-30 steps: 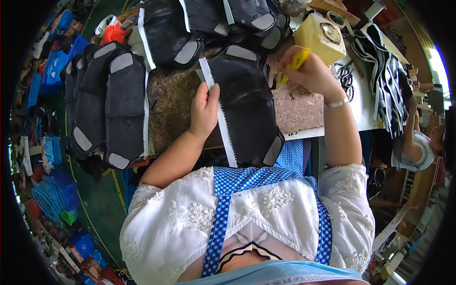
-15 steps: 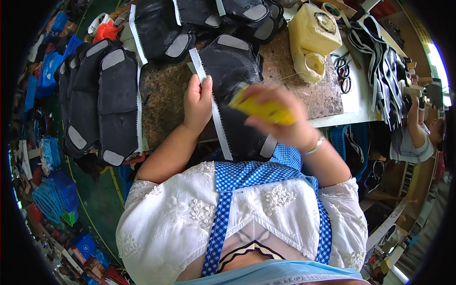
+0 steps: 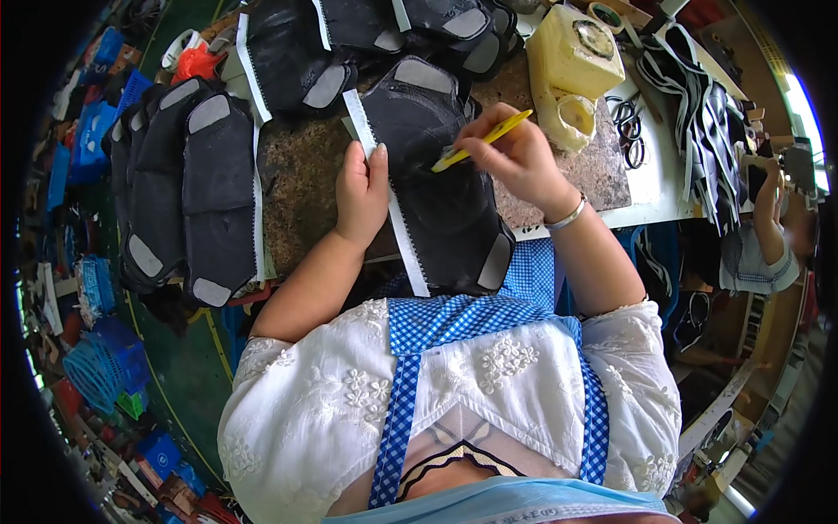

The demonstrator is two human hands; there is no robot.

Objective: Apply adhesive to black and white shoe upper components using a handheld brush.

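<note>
A black shoe-upper-like panel [image 3: 445,231] with grey patches at its ends lies in front of me, overhanging the near edge of the worktable [image 3: 301,175]. Along its left side runs a white strip [image 3: 403,231] with a toothed edge. My left hand [image 3: 362,196] pinches that strip and the panel's edge between thumb and fingers. In my right hand [image 3: 528,166] is a flat yellow-handled brush [image 3: 497,133], seen edge-on, its tip at the middle of the panel's surface. Whether the tip presses on the panel, I cannot tell.
Similar black panels stack at the left [image 3: 218,192] and along the far side [image 3: 297,61]. A glue-crusted yellowish container [image 3: 576,52] stands at the far right, with black-handled scissors [image 3: 627,131] beside it. Black-and-white strips [image 3: 694,122] hang beyond. Another person [image 3: 759,244] sits at the right.
My right hand has moved slightly up and turned the brush from its broad face to its edge, with the tip lower on the panel. My left hand keeps its hold.
</note>
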